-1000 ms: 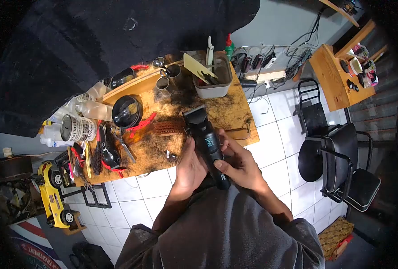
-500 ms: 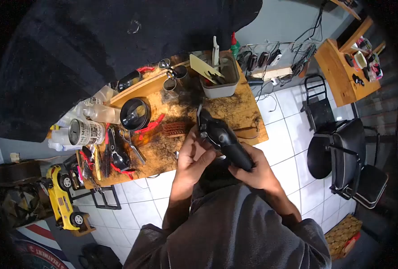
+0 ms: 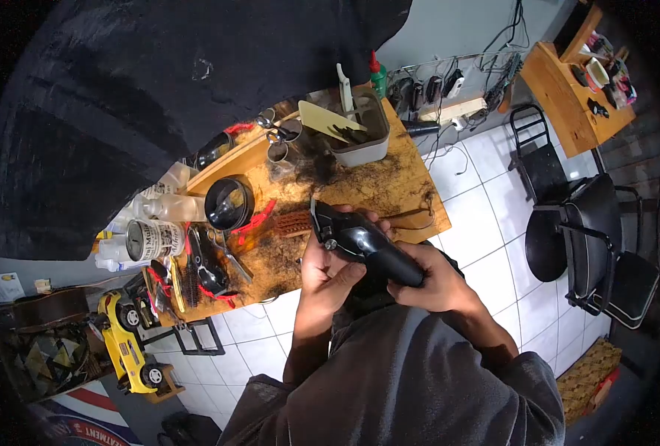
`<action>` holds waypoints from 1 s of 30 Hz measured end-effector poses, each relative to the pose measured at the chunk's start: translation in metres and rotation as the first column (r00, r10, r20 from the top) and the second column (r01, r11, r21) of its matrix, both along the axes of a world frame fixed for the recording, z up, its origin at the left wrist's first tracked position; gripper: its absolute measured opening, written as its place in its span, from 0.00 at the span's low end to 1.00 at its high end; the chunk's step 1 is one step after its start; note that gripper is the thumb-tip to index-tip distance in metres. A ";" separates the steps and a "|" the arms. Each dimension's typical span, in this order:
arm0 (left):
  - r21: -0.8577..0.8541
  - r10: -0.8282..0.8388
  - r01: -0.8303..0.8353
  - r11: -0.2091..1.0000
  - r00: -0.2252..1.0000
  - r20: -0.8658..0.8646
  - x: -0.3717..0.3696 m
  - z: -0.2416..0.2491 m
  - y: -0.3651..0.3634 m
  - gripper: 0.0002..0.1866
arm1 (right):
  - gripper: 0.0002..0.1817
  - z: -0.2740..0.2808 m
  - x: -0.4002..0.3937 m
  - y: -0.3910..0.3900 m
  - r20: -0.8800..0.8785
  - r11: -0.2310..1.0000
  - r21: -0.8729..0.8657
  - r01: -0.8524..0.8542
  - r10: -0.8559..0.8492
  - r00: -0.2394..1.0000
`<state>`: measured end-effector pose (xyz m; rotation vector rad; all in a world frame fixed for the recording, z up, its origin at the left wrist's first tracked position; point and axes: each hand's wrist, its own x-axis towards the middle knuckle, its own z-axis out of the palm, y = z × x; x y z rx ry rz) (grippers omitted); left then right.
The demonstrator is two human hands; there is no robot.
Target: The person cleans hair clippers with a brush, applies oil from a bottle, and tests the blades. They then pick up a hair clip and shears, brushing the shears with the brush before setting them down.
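A black hair clipper (image 3: 363, 241) lies across both hands in front of my chest, its metal blade end pointing up and left. My right hand (image 3: 438, 281) is wrapped round the thick lower body. My left hand (image 3: 328, 276) supports the clipper from beneath near the blade, the thumb along its near side and fingertips showing past its far edge. Just beyond the blade, a brown bristle brush (image 3: 293, 224) lies on the hair-strewn wooden table (image 3: 270, 260). Left of it are scissors (image 3: 231, 256), a second clipper (image 3: 207, 260) and a black bowl (image 3: 227, 204).
A grey bin (image 3: 363, 152) with tools stands at the table's back right. Bottles and a labelled can (image 3: 153, 239) crowd the left. Several clippers hang on a wall rack (image 3: 434, 89). Black chairs (image 3: 594, 238) stand at right; a yellow toy truck (image 3: 125, 342) is at left.
The clipper has turned slightly in my hands, its blade end now further left and lower. Left fingertips now show past its far side. The whole view has shifted a little.
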<state>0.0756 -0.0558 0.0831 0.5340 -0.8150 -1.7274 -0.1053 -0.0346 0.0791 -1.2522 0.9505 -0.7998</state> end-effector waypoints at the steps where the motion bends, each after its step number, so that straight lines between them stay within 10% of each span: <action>1: 0.000 0.000 0.000 1.000 1.000 0.001 0.000 0.000 -0.001 0.34 | 0.15 -0.001 0.000 0.000 0.011 1.000 -0.007 0.014 -0.014 1.000; 30: 0.138 0.134 -0.129 0.982 0.990 -0.031 -0.007 -0.004 -0.031 0.26 | 0.22 -0.009 0.004 -0.038 -0.105 1.000 -0.012 0.016 -0.018 0.994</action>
